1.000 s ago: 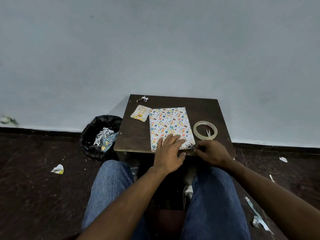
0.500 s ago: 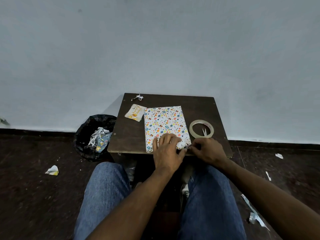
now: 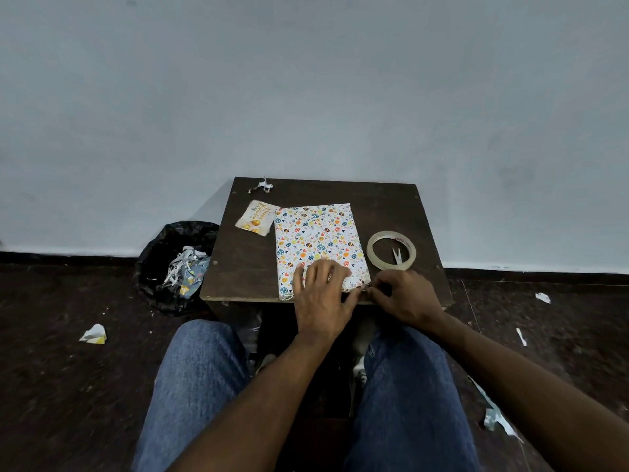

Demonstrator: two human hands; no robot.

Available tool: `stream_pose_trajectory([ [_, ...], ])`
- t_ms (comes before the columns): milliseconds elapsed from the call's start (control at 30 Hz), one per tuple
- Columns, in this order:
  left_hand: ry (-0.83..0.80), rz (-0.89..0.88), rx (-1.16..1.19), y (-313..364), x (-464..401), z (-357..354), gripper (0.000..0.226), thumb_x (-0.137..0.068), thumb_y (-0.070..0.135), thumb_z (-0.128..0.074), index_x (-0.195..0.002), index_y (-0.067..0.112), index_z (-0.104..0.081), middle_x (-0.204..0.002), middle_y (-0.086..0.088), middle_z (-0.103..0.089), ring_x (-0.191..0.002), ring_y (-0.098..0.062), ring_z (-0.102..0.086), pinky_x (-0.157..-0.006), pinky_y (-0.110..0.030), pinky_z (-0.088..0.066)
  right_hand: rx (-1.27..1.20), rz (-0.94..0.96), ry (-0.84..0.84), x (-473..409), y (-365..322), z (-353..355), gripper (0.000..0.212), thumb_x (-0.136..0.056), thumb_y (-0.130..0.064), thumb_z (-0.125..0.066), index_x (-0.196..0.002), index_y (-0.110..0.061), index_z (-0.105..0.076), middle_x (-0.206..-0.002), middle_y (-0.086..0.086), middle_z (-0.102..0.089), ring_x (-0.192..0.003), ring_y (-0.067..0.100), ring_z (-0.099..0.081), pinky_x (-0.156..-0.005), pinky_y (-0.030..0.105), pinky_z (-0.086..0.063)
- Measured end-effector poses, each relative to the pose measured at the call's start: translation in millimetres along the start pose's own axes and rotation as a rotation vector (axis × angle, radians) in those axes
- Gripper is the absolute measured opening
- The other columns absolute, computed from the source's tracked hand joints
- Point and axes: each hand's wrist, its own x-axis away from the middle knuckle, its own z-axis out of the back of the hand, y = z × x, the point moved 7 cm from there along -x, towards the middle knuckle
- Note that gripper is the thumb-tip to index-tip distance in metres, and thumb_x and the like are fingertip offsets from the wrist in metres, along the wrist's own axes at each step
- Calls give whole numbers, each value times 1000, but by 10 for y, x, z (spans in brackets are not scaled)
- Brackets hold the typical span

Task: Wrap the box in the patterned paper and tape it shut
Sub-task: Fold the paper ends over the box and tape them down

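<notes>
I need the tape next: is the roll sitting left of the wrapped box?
No, the tape roll lies on the table to the right of the box.

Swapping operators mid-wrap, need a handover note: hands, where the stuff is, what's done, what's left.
Left hand: flat, palm down on the near end of the wrapped box, pinning it.
Right hand: fingers pinched at the box's near right corner, working the paper end; whether it holds tape cannot be told.
Box lies on the small dark table, top and sides covered in patterned paper.
Tape roll is right of the box, small scissors lying inside its ring. Gift tag sits at the box's far left corner.
Done: main wrap.
Left: probably fold and tape the near end; far end looks folded, tape not visible.
</notes>
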Motion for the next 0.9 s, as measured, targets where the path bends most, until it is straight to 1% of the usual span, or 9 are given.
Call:
stream_pose_trajectory([
  [167,10,-45,2,-13,27,-7,30,-80,42,-72,-102,28,-58,-108,5,-56,-110,-20,-54,-108,-48,-32,12,108,1,66,-33,-28,16,-89,-33,-66,-81,-19,-68,-80,-6,-67,-76,18,-62,-62,28,-40],
  [233,-5,-60,0,-27,35,-22,30,-82,40,-72,-105,28,-58,-111,5,-56,-112,-19,-53,-109,-48,-32,31,169,-8,110,-61,-26,13,-88,-28,-68,-81,-18,-69,-81,-7,-67,-75,17,-61,-58,23,-35],
  [300,-12,-68,-1,-35,37,-26,29,-83,39,-70,-107,28,-57,-112,6,-56,-112,-18,-52,-109,-48,-31,44,202,-10,138,-72,-13,11,-88,-27,-69,-81,-19,-69,-81,-8,-67,-74,15,-60,-57,14,-28],
  [367,-14,-69,3,-35,40,-21,29,-83,38,-70,-107,28,-57,-112,6,-56,-113,-17,-51,-110,-49,-31,44,211,-10,135,-76,-8,11,-89,-28,-69,-81,-20,-68,-80,-9,-66,-74,15,-60,-57,11,-26],
  [400,-17,-71,7,-33,41,-20,30,-83,38,-70,-107,28,-57,-113,7,-56,-114,-17,-51,-110,-49,-30,44,212,-11,125,-81,-14,12,-89,-29,-69,-81,-20,-68,-81,-9,-66,-74,16,-60,-57,12,-26],
  [467,-23,-80,15,-30,45,-17,30,-83,37,-70,-108,27,-57,-113,6,-56,-116,-17,-50,-110,-49,-30,58,200,-14,91,-98,-33,12,-89,-31,-67,-84,-20,-68,-84,-9,-67,-79,16,-61,-57,20,-30],
  [533,-30,-85,19,-30,44,-9,30,-82,36,-68,-108,27,-57,-114,6,-57,-117,-18,-50,-111,-49,-29,83,177,-13,49,-111,-60,14,-90,-34,-64,-86,-22,-69,-87,-8,-68,-84,17,-63,-62,26,-35],
  [733,-43,-71,27,-37,40,-4,33,-78,41,-63,-107,27,-58,-113,6,-56,-117,-18,-51,-111,-49,-28,108,88,19,5,-112,-53,22,-91,-41,-62,-80,-21,-64,-84,-5,-68,-81,21,-63,-62,29,-39],
  [900,-14,-40,-8,-22,16,-6,31,-80,50,-64,-102,29,-57,-108,6,-56,-109,-18,-54,-109,-49,-32,101,29,40,8,-71,-52,25,-90,-41,-61,-77,-20,-62,-82,-3,-68,-81,24,-64,-65,33,-45],
])
